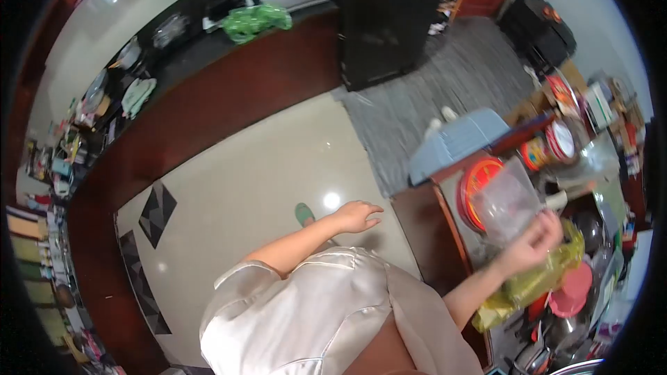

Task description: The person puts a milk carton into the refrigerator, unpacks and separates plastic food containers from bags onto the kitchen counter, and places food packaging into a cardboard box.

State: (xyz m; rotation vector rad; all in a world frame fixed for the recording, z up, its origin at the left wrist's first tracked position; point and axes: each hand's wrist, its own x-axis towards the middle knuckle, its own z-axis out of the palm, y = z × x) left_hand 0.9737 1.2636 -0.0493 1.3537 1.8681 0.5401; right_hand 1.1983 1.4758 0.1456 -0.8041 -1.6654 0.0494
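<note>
My left hand [360, 216] hangs over the pale tiled floor with its fingers apart and nothing in it. On the right, my right hand [540, 239] is raised over the counter, its fingers curled together at the lower right edge of a clear plastic bag or sheet [506, 201]. The clear plastic covers part of a round red tin [474, 191]. Below and beside my right hand lies a yellow plastic bag [549, 274], with a pink bowl [572, 287] next to it.
A blue-grey plastic bin [458, 144] stands at the counter's far end. Jars [560, 140] and boxes crowd the right side. A black fridge [385, 21] stands ahead. The dark long counter [201, 55] at the left holds a green bag [256, 22].
</note>
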